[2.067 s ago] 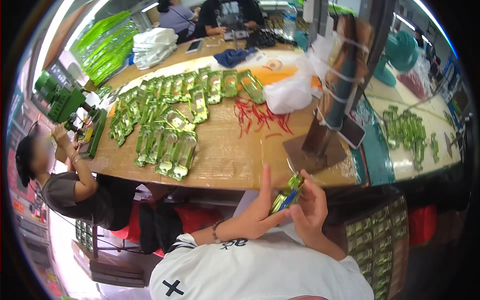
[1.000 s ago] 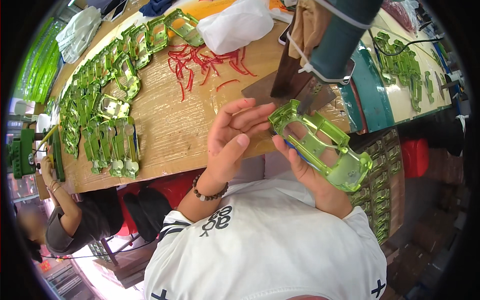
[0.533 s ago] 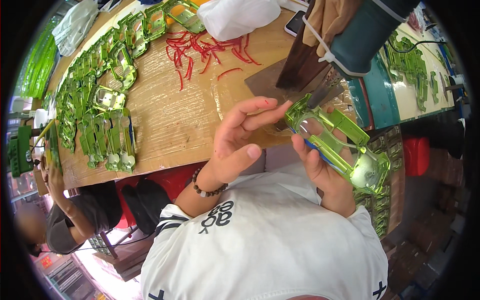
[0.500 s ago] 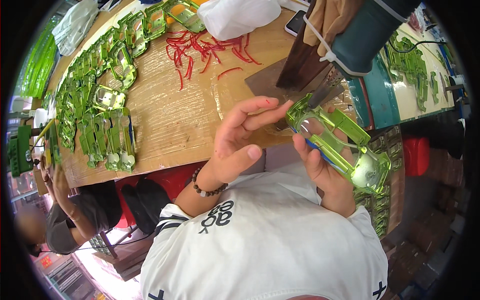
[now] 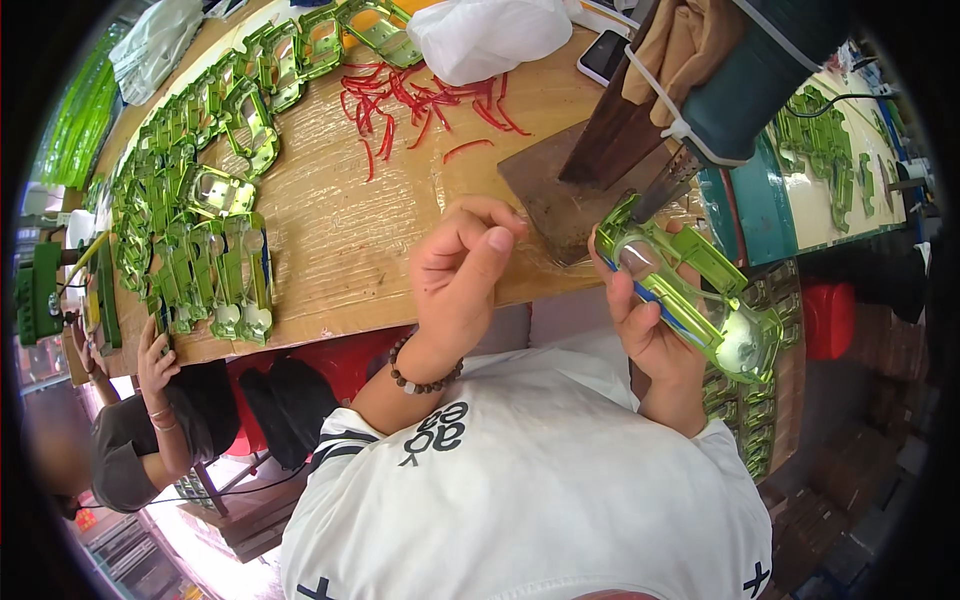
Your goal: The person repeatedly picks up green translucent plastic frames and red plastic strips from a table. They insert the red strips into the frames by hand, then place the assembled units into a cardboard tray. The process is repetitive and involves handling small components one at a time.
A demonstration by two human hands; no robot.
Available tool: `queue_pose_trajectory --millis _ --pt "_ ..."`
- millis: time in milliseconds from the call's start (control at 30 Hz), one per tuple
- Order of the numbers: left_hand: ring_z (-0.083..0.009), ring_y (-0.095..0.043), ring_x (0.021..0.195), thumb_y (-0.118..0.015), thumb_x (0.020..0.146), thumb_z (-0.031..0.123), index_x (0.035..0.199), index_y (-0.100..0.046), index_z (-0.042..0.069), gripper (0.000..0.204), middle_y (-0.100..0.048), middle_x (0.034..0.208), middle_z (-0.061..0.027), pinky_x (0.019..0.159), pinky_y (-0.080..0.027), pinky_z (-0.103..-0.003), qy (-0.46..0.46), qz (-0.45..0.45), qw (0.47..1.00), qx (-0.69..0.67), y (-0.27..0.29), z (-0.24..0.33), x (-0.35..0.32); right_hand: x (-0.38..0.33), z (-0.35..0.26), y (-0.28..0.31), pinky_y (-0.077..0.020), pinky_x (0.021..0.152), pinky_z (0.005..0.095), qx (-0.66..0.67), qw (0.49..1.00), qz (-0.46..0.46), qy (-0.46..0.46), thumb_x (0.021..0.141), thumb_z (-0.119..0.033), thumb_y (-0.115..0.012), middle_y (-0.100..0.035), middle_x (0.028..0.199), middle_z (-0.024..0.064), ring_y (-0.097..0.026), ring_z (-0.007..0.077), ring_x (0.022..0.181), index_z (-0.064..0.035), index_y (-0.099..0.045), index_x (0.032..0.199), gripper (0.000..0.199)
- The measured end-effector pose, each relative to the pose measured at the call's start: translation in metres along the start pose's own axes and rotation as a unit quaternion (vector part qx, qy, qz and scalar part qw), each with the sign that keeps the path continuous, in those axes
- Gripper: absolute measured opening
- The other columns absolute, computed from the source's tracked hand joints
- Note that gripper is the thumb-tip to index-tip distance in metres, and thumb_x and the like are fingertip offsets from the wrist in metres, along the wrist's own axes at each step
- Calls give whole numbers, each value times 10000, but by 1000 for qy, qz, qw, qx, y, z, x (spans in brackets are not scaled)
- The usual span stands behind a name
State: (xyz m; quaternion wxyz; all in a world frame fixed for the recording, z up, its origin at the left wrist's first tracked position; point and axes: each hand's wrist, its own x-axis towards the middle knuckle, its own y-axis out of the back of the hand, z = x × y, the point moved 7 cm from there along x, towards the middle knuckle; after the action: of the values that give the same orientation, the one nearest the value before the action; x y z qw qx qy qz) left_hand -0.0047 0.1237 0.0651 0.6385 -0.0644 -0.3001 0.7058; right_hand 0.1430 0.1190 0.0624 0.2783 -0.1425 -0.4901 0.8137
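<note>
My right hand (image 5: 662,350) grips a glossy translucent green plastic frame (image 5: 738,345) with a clear oval window and a blue strip along its near side. The frame slants, its upper end right under the metal tip (image 5: 668,182) of a dark green cylindrical tool (image 5: 720,95); whether they touch is hard to tell. My left hand (image 5: 455,275) is apart from the frame, above the table's near edge, its fingers curled and the thumb against them. Anything between those fingers is too small or hidden. A beaded bracelet circles that wrist.
Thin red plastic strips (image 5: 400,105) lie near a white plastic bag (image 5: 490,40) and a phone (image 5: 603,57). Many green frames (image 5: 215,275) crowd the table's left. A brown plate (image 5: 545,190) lies under the tool's stand. At far left, another person's hand (image 5: 157,365) is at the table edge.
My left hand has drawn away from the frame, and its fingers have curled in from spread. The frame, in my right hand, stays near the tool tip. The other person's hand moved at the table edge.
</note>
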Motion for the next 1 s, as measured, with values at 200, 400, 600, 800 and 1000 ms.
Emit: queue_pose_trajectory --millis 200,400,600,800,1000 --pt "-106 -490 811 -527 845 38 710 -520 19 136 -529 968 -104 706 -400 -223 -10 33 999 34 -7 5 3 -2 -11 2 -410 941 460 -26 999 -32 15 915 -436 -315 -430 1241 214 -301 408 1225 6 -371 1245 555" --pt "-125 -514 833 -561 824 18 771 -566 -5 58 -541 946 -102 730 -410 -227 -17 -14 994 104 -6 8 2 3 -7 -12 -346 996 473 -113 989 -87 51 926 -426 -282 -399 1275 201 -254 392 1257 -3 -341 1263 544" --pt "-114 -516 758 -605 786 -15 742 -578 -15 51 -558 905 -84 653 -404 -205 -27 8 992 126 -9 7 2 0 -16 -6 -351 974 471 -107 989 -92 43 907 -360 -364 -322 1347 164 -258 398 1255 -60 -331 1298 494" --pt "-68 -497 681 -600 800 6 761 -555 -16 63 -570 827 -66 576 -389 -184 7 56 990 125 -19 11 4 -4 -15 -5 -368 962 473 -93 991 -61 71 904 -353 -380 -332 1338 168 -270 395 1249 -64 -319 1302 495" --pt "-52 -420 453 -491 885 101 704 -521 2 208 -533 583 -49 458 -356 -188 41 14 992 119 -5 3 -6 -4 -16 -5 -373 957 476 -87 993 -45 68 909 -355 -373 -334 1338 164 -273 401 1246 -76 -320 1303 486"
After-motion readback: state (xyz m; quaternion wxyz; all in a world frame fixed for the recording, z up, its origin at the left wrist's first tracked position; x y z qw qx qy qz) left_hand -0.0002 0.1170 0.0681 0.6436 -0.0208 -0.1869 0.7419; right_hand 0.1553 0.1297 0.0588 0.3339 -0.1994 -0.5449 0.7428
